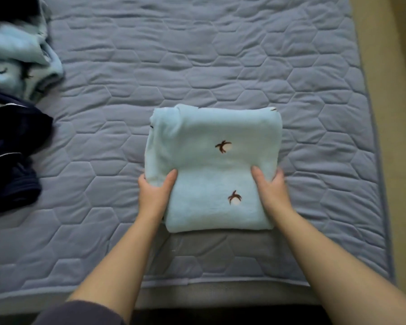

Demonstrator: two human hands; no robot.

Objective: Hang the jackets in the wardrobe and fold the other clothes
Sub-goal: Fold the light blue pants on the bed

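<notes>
Left hand point(154, 192) and right hand point(271, 187) grip folded light-blue garment point(212, 165) by side edges (thumbs on top), on quilted bed point(197, 66).

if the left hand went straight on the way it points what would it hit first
The left hand grips the folded light blue garment at its left edge, so it would push into that fabric first. Beyond lies quilted bed cover, as far as depth can be judged.
</notes>
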